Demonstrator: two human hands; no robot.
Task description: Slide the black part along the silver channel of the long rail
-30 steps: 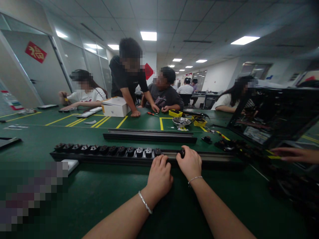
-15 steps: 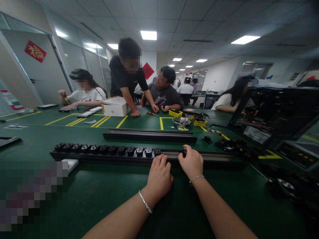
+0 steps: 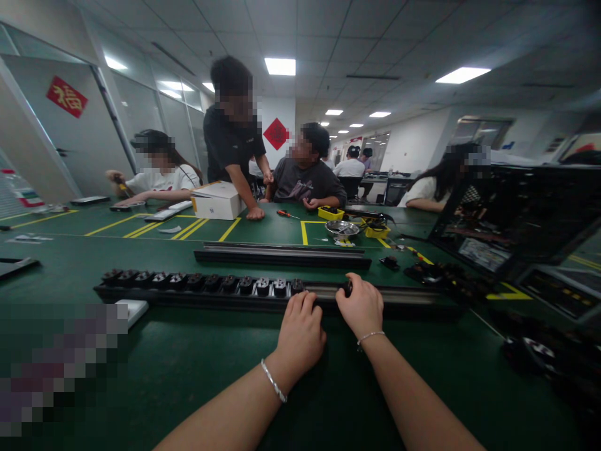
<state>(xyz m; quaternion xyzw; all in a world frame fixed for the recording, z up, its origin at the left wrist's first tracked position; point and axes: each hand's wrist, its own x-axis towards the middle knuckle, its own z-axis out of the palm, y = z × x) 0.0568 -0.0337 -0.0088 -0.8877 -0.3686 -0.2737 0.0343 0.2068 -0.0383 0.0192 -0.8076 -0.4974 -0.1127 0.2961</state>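
A long black channel [image 3: 188, 300] lies crosswise on the green table. Several round black socket modules [image 3: 228, 285] stand in a row along its left part, a few with pale tops. My left hand [image 3: 302, 326] has its fingers curled over the front edge of the channel, just beside the last module [image 3: 297, 286] of the row; the thumb is hidden. To the right, over the bare stretch of the channel, my right hand [image 3: 360, 305] is closed around a small black socket module [image 3: 347, 288], mostly covered by the fingers.
Behind lies a second black channel [image 3: 282, 255]. A metal bowl [image 3: 342, 230], yellow bins [image 3: 331, 213], a screwdriver [image 3: 284, 214] and a white box [image 3: 216, 202] stand farther back. An open black case [image 3: 498, 219] and dark parts [image 3: 539, 354] occupy the right. Co-workers are across the table.
Both my hands and the channel stay in place. Across the table, the standing person has straightened somewhat and drawn one hand back from the tabletop.
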